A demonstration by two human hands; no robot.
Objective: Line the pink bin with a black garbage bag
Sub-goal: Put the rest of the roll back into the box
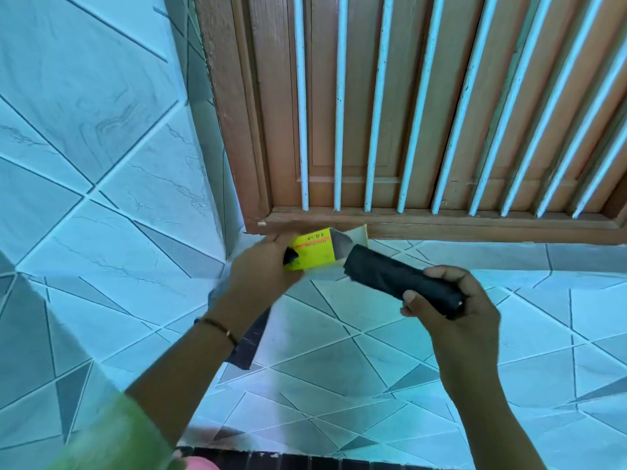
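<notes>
Right hand [454,310] is gripping the black bag roll [397,278], its long axis pointing up-left into the yellow box [314,253]; left hand [263,269] is holding that box.

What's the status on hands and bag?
Left hand grips yellow box. Right hand grips black bag roll, clear of box. Pink bin barely visible, unlined.

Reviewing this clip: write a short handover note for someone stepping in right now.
Left hand grips the yellow box, its end flap open.
Right hand holds the black bag roll, out of the box and still rolled.
Pink bin: only a sliver shows at the bottom edge.
Done: roll taken out.
Left: separate one bag, open it, line the bin.
</notes>
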